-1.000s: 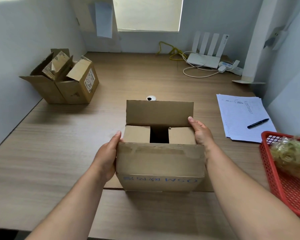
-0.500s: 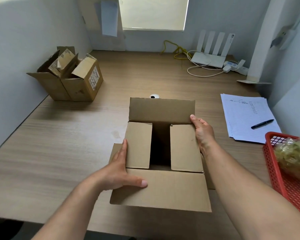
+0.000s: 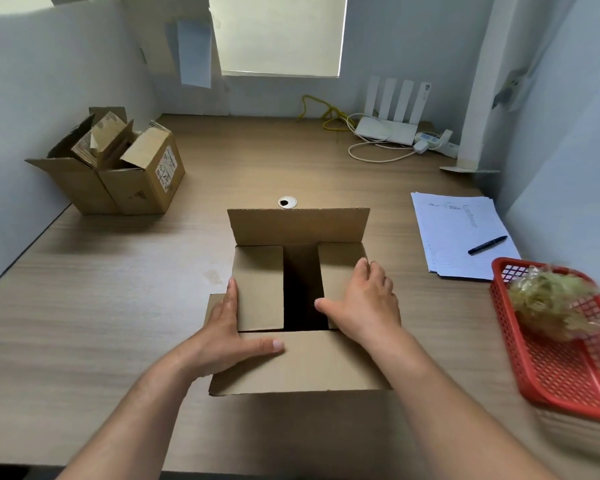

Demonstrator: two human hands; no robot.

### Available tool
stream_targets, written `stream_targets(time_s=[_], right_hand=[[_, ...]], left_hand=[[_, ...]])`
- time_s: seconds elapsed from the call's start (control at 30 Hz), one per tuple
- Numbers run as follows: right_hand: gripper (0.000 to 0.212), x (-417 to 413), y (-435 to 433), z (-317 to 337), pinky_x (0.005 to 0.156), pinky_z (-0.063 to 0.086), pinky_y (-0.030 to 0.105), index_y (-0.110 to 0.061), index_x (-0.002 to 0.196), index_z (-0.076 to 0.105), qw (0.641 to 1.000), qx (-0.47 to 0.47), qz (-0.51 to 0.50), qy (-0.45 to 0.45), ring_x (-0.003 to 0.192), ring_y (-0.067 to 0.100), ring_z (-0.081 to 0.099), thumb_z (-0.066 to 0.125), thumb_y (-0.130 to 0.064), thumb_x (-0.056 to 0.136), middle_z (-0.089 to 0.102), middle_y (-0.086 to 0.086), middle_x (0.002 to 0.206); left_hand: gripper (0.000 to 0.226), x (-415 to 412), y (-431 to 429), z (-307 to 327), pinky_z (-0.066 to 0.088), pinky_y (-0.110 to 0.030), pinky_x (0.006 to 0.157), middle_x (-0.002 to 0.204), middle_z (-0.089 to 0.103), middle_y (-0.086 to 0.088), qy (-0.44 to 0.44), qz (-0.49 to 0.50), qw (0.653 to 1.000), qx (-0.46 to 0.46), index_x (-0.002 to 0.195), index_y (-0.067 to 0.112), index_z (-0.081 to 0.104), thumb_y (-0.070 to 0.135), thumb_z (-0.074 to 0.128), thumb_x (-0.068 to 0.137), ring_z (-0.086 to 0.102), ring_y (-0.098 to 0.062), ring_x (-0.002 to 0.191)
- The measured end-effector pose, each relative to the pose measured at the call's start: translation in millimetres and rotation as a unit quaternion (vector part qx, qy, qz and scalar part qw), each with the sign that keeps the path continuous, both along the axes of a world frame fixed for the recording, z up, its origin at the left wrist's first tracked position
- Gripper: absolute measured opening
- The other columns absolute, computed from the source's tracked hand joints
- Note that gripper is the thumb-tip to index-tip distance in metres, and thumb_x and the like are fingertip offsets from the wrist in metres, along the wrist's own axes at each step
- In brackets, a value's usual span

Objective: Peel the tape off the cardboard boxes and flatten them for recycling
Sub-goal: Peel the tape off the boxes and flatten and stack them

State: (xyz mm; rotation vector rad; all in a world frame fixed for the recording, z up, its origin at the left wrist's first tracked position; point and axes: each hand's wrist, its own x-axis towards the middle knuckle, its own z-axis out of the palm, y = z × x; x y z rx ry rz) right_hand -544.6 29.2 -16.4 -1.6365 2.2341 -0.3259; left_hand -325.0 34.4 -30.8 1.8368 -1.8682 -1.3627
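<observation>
Open cardboard box (image 3: 298, 365) at centre of desk (image 3: 118, 306), close to front edge. Far flap upright; near flap folded out toward the person; two inner flaps lie level, dark gap between them. Left hand (image 3: 227, 327): fingers straight along outer edge of left inner flap, thumb flat on near flap, nothing gripped. Right hand (image 3: 364, 303): flat on right inner flap, fingers loosely spread, thumb at gap edge. Far left: two more open boxes (image 3: 118, 168). Right: paper sheets (image 3: 454, 237) with pen (image 3: 487, 244); red basket (image 3: 548, 375) holding wadded tape (image 3: 551, 299)
</observation>
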Motion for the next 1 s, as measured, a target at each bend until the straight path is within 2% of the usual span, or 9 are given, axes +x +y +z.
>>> stream_targets(time_s=[0.13,0.23,0.4,0.53,0.6,0.7,0.8,0.87,1.0], right_hand=[[0.06,-18.8,2.3,10.6,0.093,0.039,0.036,-0.008,0.128,0.046,0.987,-0.039,-0.018,-0.156,0.115,0.026,0.046,0.061,-0.044,0.083,0.049,0.005,0.122],[0.036,-39.1,7.4,14.2,0.073,0.04,0.035,-0.003,0.091,0.055,0.916,-0.095,-0.053,-0.386,0.084,0.018,0.05,0.058,-0.039,0.084,0.053,0.008,0.081],[0.055,-62.4,7.1,4.5,0.088,0.032,0.035,-0.025,0.108,0.059,0.836,-0.071,-0.071,-0.54,0.111,0.019,0.047,0.059,-0.059,0.065,0.056,-0.001,0.114],[0.053,-64.7,14.2,13.0,0.084,0.04,0.034,-0.008,0.113,0.062,0.818,-0.085,-0.068,-0.565,0.105,0.024,0.056,0.056,-0.046,0.077,0.061,0.009,0.108],[0.041,-70.7,13.5,11.5,0.068,0.044,0.031,-0.003,0.109,0.061,0.788,-0.08,-0.071,-0.606,0.086,0.023,0.056,0.052,-0.036,0.085,0.059,0.012,0.094],[0.024,-79.9,11.7,5.1,0.063,0.045,0.028,-0.011,0.101,0.06,0.75,-0.079,-0.082,-0.652,0.077,0.018,0.057,0.045,-0.029,0.095,0.059,0.008,0.088],[0.022,-83.4,9.1,1.3,0.061,0.042,0.029,-0.014,0.091,0.061,0.742,-0.077,-0.086,-0.66,0.069,0.015,0.057,0.044,-0.028,0.096,0.06,0.003,0.08],[0.023,-84.6,7.3,1.7,0.06,0.041,0.029,-0.015,0.091,0.061,0.744,-0.07,-0.077,-0.66,0.068,0.015,0.057,0.044,-0.029,0.096,0.061,0.002,0.078],[0.025,-85.1,3.6,6.4,0.058,0.041,0.027,-0.015,0.093,0.063,0.763,-0.051,-0.05,-0.643,0.066,0.013,0.058,0.043,-0.029,0.097,0.063,0.0,0.076]], left_hand=[[0.15,-15.7,-1.7,0.3,0.009,-0.035,0.121,0.162,-0.009,0.004,-0.032,0.036,0.997,-0.06,0.15,0.021,-0.022,0.089,0.053,0.039,-0.006,-0.011,0.148],[0.144,-27.3,-10.7,3.5,0.008,-0.04,0.12,0.162,-0.014,0.0,-0.086,0.06,0.99,-0.091,0.152,0.017,-0.018,0.091,0.056,0.052,-0.01,-0.014,0.148],[0.136,-47.9,-19.5,13.1,0.024,-0.044,0.113,0.161,-0.012,-0.011,-0.232,0.041,0.967,-0.099,0.152,0.008,-0.012,0.088,0.052,0.062,0.01,-0.029,0.148],[0.124,-57.8,-19.8,12.1,0.034,-0.041,0.106,0.159,-0.004,-0.018,-0.305,0.022,0.945,-0.118,0.152,0.005,-0.008,0.076,0.056,0.073,0.027,-0.032,0.141],[0.111,-55.2,-20.6,13.7,0.038,-0.04,0.1,0.155,0.015,-0.016,-0.263,0.048,0.956,-0.119,0.152,0.006,0.005,0.067,0.057,0.074,0.036,-0.032,0.134],[0.074,-35.9,-19.8,20.6,0.044,-0.039,0.087,0.126,0.051,-0.004,-0.037,0.134,0.985,-0.1,0.129,0.015,0.044,0.057,0.053,0.068,0.053,-0.024,0.111],[0.058,-11.6,-19.1,23.1,0.043,-0.04,0.096,0.118,0.059,0.0,0.186,0.197,0.962,-0.019,0.123,0.014,0.055,0.047,0.054,0.075,0.054,-0.026,0.112],[0.038,-0.9,-15.4,25.4,0.046,-0.038,0.084,0.091,0.061,-0.01,0.292,0.212,0.933,0.007,0.098,0.008,0.06,0.039,0.053,0.077,0.055,-0.026,0.089],[0.043,8.1,-14.4,25.4,0.045,-0.041,0.082,0.09,0.059,-0.015,0.359,0.218,0.907,0.027,0.099,0.007,0.06,0.036,0.052,0.069,0.053,-0.029,0.085]])
